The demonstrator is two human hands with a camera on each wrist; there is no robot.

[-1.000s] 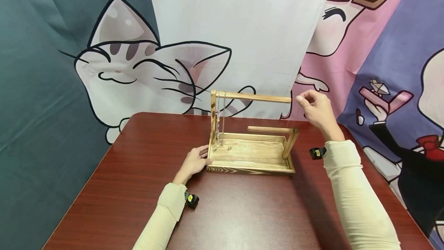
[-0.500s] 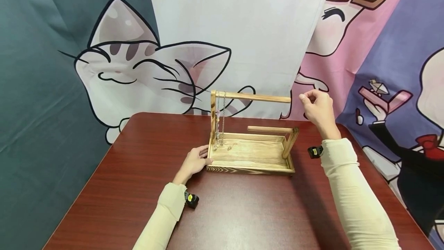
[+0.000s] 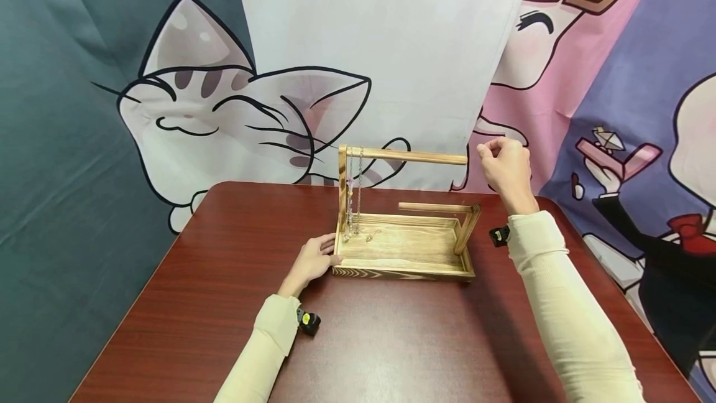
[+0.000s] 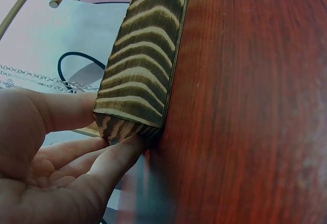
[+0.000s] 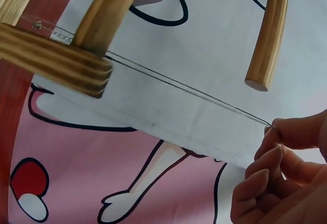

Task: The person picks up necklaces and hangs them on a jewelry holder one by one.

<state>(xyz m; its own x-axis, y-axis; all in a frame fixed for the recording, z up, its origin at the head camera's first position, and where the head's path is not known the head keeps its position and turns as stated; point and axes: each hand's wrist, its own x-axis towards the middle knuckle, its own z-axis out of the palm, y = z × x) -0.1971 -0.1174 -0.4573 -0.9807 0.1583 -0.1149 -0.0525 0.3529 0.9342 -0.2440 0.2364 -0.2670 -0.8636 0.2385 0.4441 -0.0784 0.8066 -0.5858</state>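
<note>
A wooden jewelry stand has a shallow tray point(image 3: 405, 274), a high bar point(image 3: 416, 156) on its left post and a low bar point(image 3: 433, 208) on its right post. My left hand point(image 3: 310, 260) grips the tray's left end, thumb on the near side and fingers around the corner. To the right of the high bar's free end, my right hand point(image 3: 506, 166) is raised, pinching a thin necklace point(image 5: 158, 76) between thumb and index finger. Its two strands stretch down past the low bar's post in the right wrist view. Several necklaces point(image 3: 360, 191) hang near the high bar's left end.
A small pendant point(image 3: 370, 237) lies at the tray's left side. The stand sits on a reddish-brown table point(image 3: 224, 303). Behind it hangs a cloth backdrop point(image 3: 391, 23) printed with cartoon figures.
My right hand has drifted slightly right, then back left and a little upward, still pinching. My left hand and the stand stay in place.
</note>
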